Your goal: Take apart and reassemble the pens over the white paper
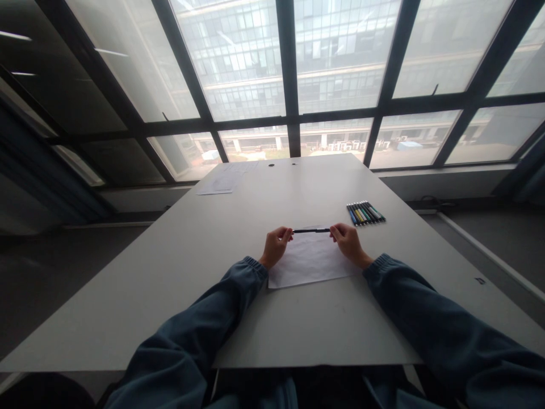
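Note:
Between my two hands a slim black pen [311,230] is stretched level from side to side. My left hand [276,245] pinches its left end, and my right hand [348,244] pinches the other end. Beneath the pen lies a sheet of white paper [313,266], its top edge partly hidden by the hands and pen. Beyond my right hand, a neat row of several pens [366,213] rests on the table, with dark, blue, yellow and green barrels. Whether the pen has a cap on is too small to tell.
The white table [170,295] runs away from me towards large windows [332,57]. More papers [222,180] lie at its far left. A round dark hole [271,165] sits near the far edge, and a small dark mark [480,280] is at the right edge.

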The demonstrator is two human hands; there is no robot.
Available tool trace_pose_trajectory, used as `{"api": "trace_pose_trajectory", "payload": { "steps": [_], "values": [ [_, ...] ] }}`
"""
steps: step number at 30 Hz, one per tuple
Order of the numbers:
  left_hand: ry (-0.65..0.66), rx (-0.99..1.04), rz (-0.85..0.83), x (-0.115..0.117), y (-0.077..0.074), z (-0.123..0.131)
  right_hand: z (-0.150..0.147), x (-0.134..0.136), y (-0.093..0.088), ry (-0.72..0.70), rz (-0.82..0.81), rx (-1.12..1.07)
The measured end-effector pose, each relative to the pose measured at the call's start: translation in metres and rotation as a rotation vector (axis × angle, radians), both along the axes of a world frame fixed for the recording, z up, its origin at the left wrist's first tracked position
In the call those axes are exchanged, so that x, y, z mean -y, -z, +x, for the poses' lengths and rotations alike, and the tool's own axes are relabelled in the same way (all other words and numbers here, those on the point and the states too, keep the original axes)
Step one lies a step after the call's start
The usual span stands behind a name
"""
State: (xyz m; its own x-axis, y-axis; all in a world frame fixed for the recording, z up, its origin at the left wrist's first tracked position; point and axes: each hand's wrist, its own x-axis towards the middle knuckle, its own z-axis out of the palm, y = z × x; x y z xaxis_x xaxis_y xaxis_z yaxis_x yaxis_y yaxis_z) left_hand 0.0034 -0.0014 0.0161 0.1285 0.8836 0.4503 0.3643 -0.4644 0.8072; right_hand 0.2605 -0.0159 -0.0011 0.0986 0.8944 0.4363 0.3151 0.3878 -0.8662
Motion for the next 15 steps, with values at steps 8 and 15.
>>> {"api": "trace_pose_trajectory", "payload": {
  "steps": [8, 15],
  "values": [
    [0.003, -0.012, -0.007, -0.0004, 0.0021, 0.0000, 0.0014, -0.0002, 0.0008, 0.001, -0.006, 0.033],
    [-0.002, -0.027, -0.005, -0.0001, 0.0022, -0.0003, 0.0000, 0.0018, -0.0021, 0.003, -0.018, 0.051]
  ]
}}
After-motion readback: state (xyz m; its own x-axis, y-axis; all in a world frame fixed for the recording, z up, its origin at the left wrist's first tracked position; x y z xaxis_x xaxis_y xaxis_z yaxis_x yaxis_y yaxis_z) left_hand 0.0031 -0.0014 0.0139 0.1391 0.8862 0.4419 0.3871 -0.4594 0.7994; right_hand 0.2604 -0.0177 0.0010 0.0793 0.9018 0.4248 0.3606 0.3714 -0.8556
